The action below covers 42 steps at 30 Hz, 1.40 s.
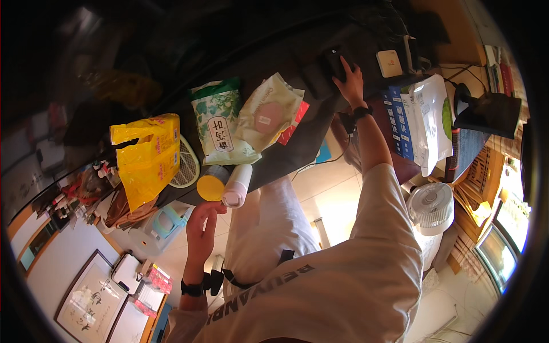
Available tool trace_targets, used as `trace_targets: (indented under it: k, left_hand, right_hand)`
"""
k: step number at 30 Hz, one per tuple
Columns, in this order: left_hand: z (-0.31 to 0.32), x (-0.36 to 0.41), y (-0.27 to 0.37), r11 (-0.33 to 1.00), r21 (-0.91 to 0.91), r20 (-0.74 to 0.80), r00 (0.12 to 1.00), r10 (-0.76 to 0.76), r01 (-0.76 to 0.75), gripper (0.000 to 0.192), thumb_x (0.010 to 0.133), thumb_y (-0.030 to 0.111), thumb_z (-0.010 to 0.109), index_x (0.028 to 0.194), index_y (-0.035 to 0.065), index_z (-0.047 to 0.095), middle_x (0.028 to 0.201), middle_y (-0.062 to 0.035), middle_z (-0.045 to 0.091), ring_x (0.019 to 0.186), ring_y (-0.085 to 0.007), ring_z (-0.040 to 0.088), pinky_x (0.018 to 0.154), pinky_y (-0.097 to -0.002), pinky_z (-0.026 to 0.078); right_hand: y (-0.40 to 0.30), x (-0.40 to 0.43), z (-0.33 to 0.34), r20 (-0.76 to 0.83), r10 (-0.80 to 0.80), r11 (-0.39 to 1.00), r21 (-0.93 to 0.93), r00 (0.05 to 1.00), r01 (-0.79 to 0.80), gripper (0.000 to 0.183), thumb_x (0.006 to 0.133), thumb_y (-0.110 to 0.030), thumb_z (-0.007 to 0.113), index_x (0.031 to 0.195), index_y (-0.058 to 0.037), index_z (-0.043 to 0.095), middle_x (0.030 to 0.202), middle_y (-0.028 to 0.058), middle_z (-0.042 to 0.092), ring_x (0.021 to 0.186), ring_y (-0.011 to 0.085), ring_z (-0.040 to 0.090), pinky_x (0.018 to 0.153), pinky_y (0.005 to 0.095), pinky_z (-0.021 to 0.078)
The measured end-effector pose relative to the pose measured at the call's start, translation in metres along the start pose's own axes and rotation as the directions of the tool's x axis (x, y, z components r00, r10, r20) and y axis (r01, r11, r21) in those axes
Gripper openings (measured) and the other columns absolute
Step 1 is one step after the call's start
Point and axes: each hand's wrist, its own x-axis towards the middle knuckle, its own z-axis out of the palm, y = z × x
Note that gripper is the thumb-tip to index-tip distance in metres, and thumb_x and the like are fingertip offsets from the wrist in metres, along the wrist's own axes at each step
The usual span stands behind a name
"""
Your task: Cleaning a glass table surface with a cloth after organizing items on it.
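Observation:
My right hand (351, 81) reaches over the dark table, its index finger extended onto a small black device (334, 53) with a lit display. Lower left, my left hand (202, 225) is raised by the table's near edge, fingers loosely bent and holding nothing. Its fingertips are at the near end of a pale pink-and-white bottle (238, 186); whether they touch it is unclear. Beside the bottle lies a dark jar with a yellow lid (211, 187). Behind them are a green-and-white pouch (217, 120) and a beige cotton-towel packet (268, 115), which partly covers a red item (295, 124).
At left, a yellow plastic bag (148, 158) overlaps a mesh-headed racket (186, 163). A small white box (389, 63), blue books (399, 124) and a white plastic package (429, 124) are at right. A white fan (431, 206) stands lower right. A cable hangs below the table edge.

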Motion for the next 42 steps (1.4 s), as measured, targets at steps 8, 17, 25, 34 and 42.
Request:
trace_targets:
  k: [8,17,25,34,42]
  left_hand:
    - [-0.004,-0.002,-0.005,0.999,0.035,-0.030,0.999,-0.024,0.025,0.019,0.098,0.005,0.046,0.112,-0.0020,0.056,0.098,-0.0136,0.065,0.093,-0.0226,0.064,0.088,-0.0357,0.050]
    - [-0.008,-0.006,0.006,1.000,0.019,-0.015,1.000,-0.001,0.002,0.017,0.097,0.002,0.046,0.110,-0.0032,0.056,0.095,-0.0116,0.064,0.093,-0.0187,0.062,0.088,-0.0311,0.048]
    - [-0.035,-0.031,-0.004,0.980,-0.037,0.040,0.980,0.195,-0.193,0.019,0.092,-0.002,0.053,0.111,-0.0033,0.056,0.084,-0.0037,0.054,0.079,-0.0122,0.060,0.077,-0.0255,0.049]
    - [-0.067,-0.066,-0.019,0.897,-0.084,0.358,0.827,0.433,-0.433,0.022,0.091,-0.002,0.051,0.112,-0.0018,0.057,0.086,-0.0022,0.053,0.073,-0.0101,0.057,0.073,-0.0225,0.047]
    - [-0.051,-0.104,-0.025,0.784,-0.134,0.663,0.533,0.526,-0.606,0.021,0.091,0.001,0.049,0.110,-0.0014,0.057,0.088,-0.0039,0.054,0.074,-0.0109,0.057,0.078,-0.0250,0.046]
  right_hand:
    - [0.011,-0.007,0.034,0.020,0.031,0.992,-0.124,0.999,-0.028,0.080,0.077,-0.036,0.074,0.146,-0.0364,0.033,0.140,0.0238,0.038,0.126,0.0422,0.041,0.103,0.0493,0.0373]
    - [0.001,-0.054,-0.006,-0.217,0.095,0.994,-0.027,0.972,-0.103,0.071,0.086,-0.039,0.065,0.147,-0.0189,0.034,0.144,0.0221,0.034,0.132,0.0392,0.034,0.107,0.0505,0.0304]
    - [-0.029,-0.271,-0.075,-0.136,0.010,0.995,0.096,0.991,0.004,0.058,0.087,-0.024,0.066,0.139,-0.0118,0.043,0.139,0.0203,0.041,0.126,0.0401,0.041,0.103,0.0456,0.0366]
    - [-0.144,-0.554,-0.139,-0.320,0.501,0.865,0.199,0.804,-0.460,0.048,0.087,-0.018,0.065,0.132,-0.0113,0.049,0.131,0.0187,0.048,0.119,0.0380,0.048,0.099,0.0442,0.0422]
    - [-0.276,-0.747,-0.140,-0.550,0.663,0.726,0.310,0.508,-0.614,0.048,0.085,-0.015,0.065,0.129,-0.0070,0.048,0.125,0.0165,0.051,0.115,0.0351,0.051,0.098,0.0419,0.0416]
